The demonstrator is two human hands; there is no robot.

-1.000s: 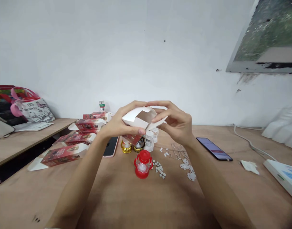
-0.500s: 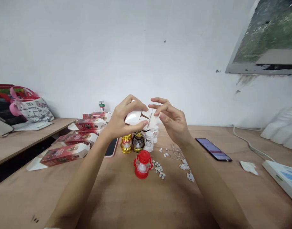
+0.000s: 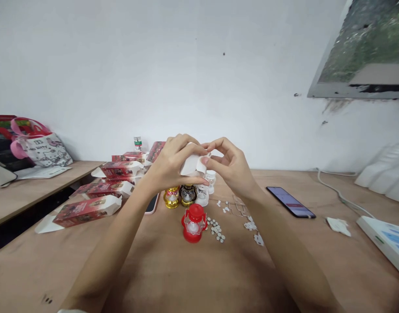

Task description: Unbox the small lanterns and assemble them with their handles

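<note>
A small cardboard box (image 3: 190, 166), its white end turned towards me, is held up above the table. My left hand (image 3: 170, 163) wraps round it from the left, with the thumb under the end. My right hand (image 3: 227, 164) pinches a white flap of the box between thumb and fingers. Below stands a red mini lantern (image 3: 193, 224). Behind it are a gold lantern (image 3: 171, 197), a black-and-gold lantern (image 3: 187, 195) and white lanterns (image 3: 202, 196), partly hidden by my hands.
Several red printed boxes (image 3: 88, 211) lie open at the left, before a small bottle (image 3: 137, 143). Button cells (image 3: 215, 229), wire handles (image 3: 238, 208) and white plastic bits (image 3: 251, 225) lie right of the red lantern. Farther right are a phone (image 3: 290, 202), a tissue (image 3: 338, 226) and a white cable (image 3: 339, 198).
My right hand has closed onto the box's end flap, where its fingers were more spread before. The box has turned, and its red printed side now shows behind my left hand.
</note>
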